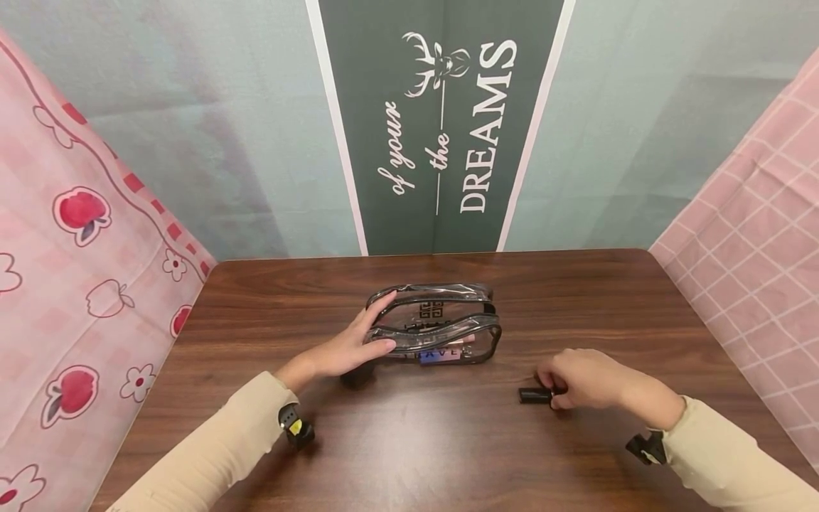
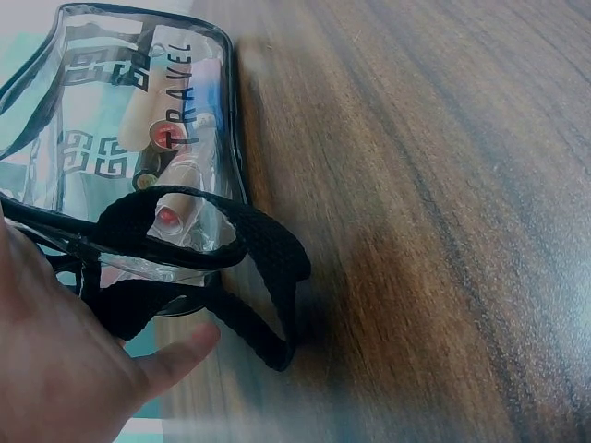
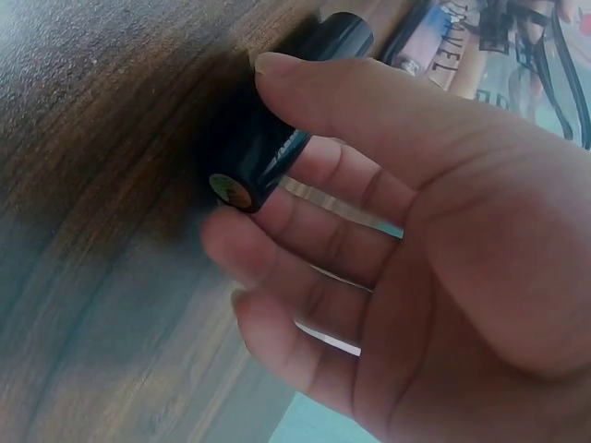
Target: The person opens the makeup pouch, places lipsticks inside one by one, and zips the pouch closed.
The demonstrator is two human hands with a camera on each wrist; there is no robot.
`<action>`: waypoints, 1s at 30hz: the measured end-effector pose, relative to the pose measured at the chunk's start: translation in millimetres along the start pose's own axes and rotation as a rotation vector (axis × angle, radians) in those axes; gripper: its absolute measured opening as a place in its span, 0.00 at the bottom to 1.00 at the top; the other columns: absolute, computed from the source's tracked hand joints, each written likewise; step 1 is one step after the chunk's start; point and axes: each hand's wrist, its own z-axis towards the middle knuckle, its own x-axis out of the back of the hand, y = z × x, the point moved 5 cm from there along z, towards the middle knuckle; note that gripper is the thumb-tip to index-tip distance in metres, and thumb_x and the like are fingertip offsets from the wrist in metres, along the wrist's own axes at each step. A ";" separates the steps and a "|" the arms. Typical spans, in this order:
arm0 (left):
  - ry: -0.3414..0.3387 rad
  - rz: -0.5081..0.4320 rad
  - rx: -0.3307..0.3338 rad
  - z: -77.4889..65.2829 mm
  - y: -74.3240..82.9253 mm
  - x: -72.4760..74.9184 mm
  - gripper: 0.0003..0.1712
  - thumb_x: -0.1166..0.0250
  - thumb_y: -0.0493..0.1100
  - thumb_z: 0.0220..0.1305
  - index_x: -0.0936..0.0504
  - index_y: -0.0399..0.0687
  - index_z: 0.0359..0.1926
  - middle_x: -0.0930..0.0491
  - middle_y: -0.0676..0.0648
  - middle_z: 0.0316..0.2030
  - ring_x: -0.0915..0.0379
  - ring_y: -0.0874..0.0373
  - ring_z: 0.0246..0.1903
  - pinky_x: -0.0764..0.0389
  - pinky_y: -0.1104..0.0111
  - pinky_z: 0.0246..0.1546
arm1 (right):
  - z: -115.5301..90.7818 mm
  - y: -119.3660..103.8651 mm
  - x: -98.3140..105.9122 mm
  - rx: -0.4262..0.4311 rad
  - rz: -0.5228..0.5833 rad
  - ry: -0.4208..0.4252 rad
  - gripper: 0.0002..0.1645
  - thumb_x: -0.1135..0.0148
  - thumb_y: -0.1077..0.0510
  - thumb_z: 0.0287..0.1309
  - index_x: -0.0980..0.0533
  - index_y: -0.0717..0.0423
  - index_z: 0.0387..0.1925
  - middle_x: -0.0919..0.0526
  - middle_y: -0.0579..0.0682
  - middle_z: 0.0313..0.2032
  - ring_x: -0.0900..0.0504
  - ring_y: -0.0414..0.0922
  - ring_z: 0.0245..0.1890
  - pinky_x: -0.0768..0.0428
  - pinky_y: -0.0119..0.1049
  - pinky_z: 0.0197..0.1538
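A clear pouch (image 1: pixel 441 328) with black piping stands on the table, its top gaping. Dark printing, including the word TRAVEL, marks its wall, and several cosmetic tubes (image 2: pixel 171 180) lie inside. My left hand (image 1: pixel 344 350) rests at the pouch's left end, fingers toward the far rim and thumb along the near one. Beside the thumb, a black strap loop (image 2: pixel 268 245) sticks out in the left wrist view. To the right of the pouch, my right hand (image 1: pixel 591 380) pinches a black lipstick tube (image 3: pixel 268 138) between thumb and fingers, low over the table. A round label shows on its end.
The brown wooden table (image 1: pixel 416 441) has a patterned pink cloth (image 1: pixel 77 284) at its left and a pink checked cloth (image 1: pixel 755 249) at its right. Behind it hangs a grey-green curtain (image 1: pixel 256 142) with white lettering.
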 end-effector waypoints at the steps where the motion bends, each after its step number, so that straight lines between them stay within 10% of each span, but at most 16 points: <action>1: 0.000 -0.001 0.000 0.4 0.4 0.2 0.48 0.42 0.63 0.73 0.61 0.70 0.82 0.67 0.43 0.80 0.66 0.40 0.78 0.47 0.35 0.68 | 0.4 1.1 0.8 0.000 0.005 -0.002 0.19 0.22 0.53 0.47 0.28 0.38 0.27 0.37 0.32 0.19 0.40 0.31 0.19 0.39 0.32 0.23; 30: 0.019 -0.022 0.045 9.4 8.6 2.5 0.49 0.42 0.63 0.72 0.61 0.70 0.82 0.67 0.45 0.80 0.67 0.40 0.78 0.48 0.35 0.68 | 6.9 17.8 83.0 0.108 0.047 0.092 0.18 0.23 0.55 0.53 0.27 0.36 0.32 0.32 0.31 0.22 0.36 0.28 0.22 0.35 0.29 0.27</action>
